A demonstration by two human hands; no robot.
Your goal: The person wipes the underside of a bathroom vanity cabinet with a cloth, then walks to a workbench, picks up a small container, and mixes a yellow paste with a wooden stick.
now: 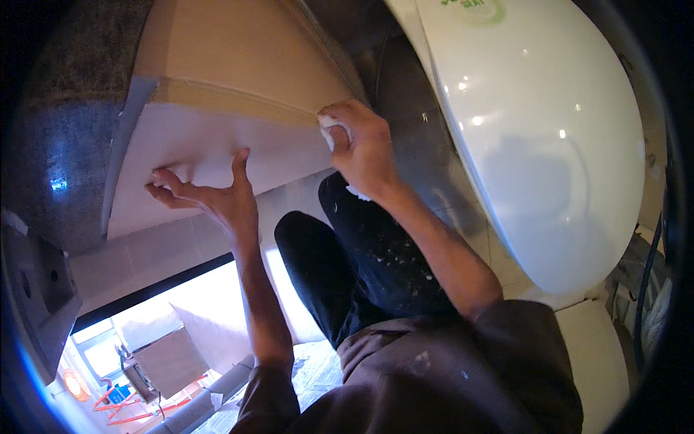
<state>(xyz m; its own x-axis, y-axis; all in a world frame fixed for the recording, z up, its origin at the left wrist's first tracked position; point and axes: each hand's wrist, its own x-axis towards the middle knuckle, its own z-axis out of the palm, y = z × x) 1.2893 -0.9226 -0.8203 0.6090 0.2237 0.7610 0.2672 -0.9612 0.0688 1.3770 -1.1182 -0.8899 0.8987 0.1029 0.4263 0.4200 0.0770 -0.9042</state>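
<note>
My left hand (217, 202) is open with its fingers spread, the fingertips at or close to the pale pinkish face of a boxed-in panel (275, 148). Contact is hard to tell from here. Above that face, past a yellowish edge strip (231, 99), a beige surface (231, 43) continues. At the panel's right end my right hand (365, 152) is closed round a crumpled white wad (335, 130), cloth or paper, pressed near the edge strip. A bit of white also shows below that wrist.
A glossy white toilet lid (535, 145) stands close on the right. Dark grey tiles (65, 137) border the panel on the left. My bent knees (311, 246) are below my hands. At lower left, an opening shows a bright room with a brown box (171, 362) and printed sheets (314, 369).
</note>
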